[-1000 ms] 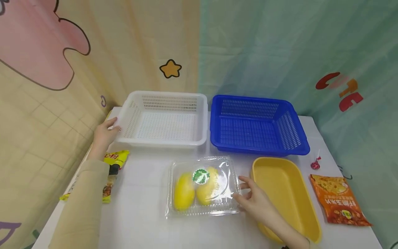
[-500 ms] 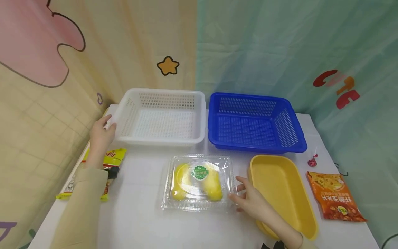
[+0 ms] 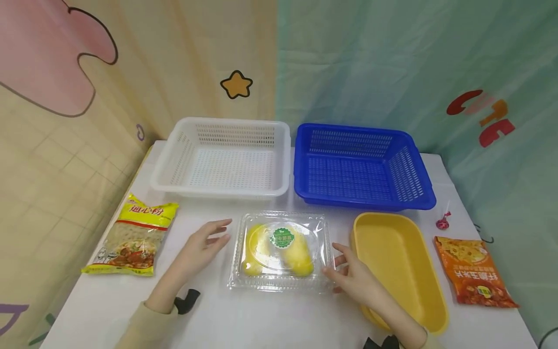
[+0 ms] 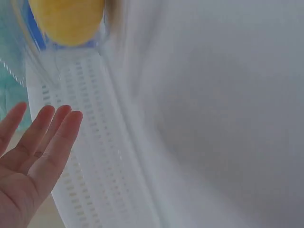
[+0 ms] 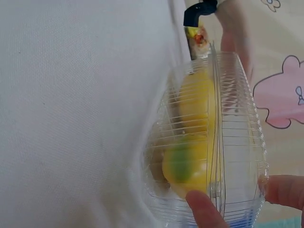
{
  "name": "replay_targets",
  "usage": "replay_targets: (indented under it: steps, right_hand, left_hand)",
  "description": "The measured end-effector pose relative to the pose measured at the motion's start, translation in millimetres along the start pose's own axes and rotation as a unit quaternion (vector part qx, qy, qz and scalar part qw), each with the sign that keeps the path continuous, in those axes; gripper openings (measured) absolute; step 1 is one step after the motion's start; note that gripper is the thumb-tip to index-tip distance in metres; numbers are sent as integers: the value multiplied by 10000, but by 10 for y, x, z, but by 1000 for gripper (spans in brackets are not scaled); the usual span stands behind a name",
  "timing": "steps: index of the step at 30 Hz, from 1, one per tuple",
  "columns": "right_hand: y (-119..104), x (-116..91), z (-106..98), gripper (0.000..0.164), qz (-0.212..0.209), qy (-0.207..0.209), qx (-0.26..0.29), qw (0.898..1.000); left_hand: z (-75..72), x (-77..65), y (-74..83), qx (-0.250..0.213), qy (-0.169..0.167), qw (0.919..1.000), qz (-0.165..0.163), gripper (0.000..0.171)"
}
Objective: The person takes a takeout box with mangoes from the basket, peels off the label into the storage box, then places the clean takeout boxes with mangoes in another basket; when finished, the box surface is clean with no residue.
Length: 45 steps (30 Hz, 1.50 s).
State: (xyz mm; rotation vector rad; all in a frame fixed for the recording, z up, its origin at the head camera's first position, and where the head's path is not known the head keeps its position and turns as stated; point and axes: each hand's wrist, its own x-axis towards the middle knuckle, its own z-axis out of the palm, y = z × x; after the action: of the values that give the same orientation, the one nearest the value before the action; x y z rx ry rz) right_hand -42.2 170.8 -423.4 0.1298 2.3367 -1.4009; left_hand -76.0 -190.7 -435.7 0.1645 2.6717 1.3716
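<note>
A clear plastic clamshell box [image 3: 320, 237] stands at the middle of the white table, with two yellow fruits [image 3: 301, 257] under its lid and a green round label [image 3: 282, 238] on top. My right hand [image 3: 355, 278] holds the box's right end between thumb and fingers; in the right wrist view two fingertips [image 5: 203, 211] lie on its clear wall. To the left of the box, my left hand [image 3: 198, 252] hovers with its fingers extended toward it, touching nothing. The left wrist view shows those fingers [image 4: 54, 152] apart from the box.
Behind stand a white basket [image 3: 222, 191] and a blue basket [image 3: 348, 194]. A yellow tub [image 3: 392, 261] lies beside my right forearm. At far left is a yellow food bag [image 3: 131, 237]; at far right, a lollipop [image 3: 442, 223] and an orange snack bag [image 3: 475, 274].
My left hand has left the white basket's left side and come down and right toward the box. The box has tipped flatter, its fruits shifting inside, while my right hand stays at its end.
</note>
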Motion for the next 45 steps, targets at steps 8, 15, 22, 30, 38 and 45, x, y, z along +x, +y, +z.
replay_targets:
  steps: [8,15,22,30,38,45]
  right_hand:
    - [31,6,-9,70,26,-69,129,9999]
    - [3,6,-29,71,10,-144,-13,9999]
    - [-98,51,-175,71,-418,-253,-1284,9905]
    - [-534,230,-372,53,-1774,26,-2204,9591]
    - [-995,547,-113,35,-2853,-887,-2761,9135]
    - [-1189,828,135,13,-3112,-1550,-3488,8703]
  left_hand:
    - [314,-15,49,-649,-308,9962,-500,64]
    - [412,-71,97,-532,75,9965,-640,62]
    - [416,-44,198,-390,259,9968,-653,59]
    - [425,-82,191,-484,241,9940,-951,59]
    - [437,-109,231,-448,356,9924,-1092,58]
    - [451,-87,243,-531,396,9915,-1120,58]
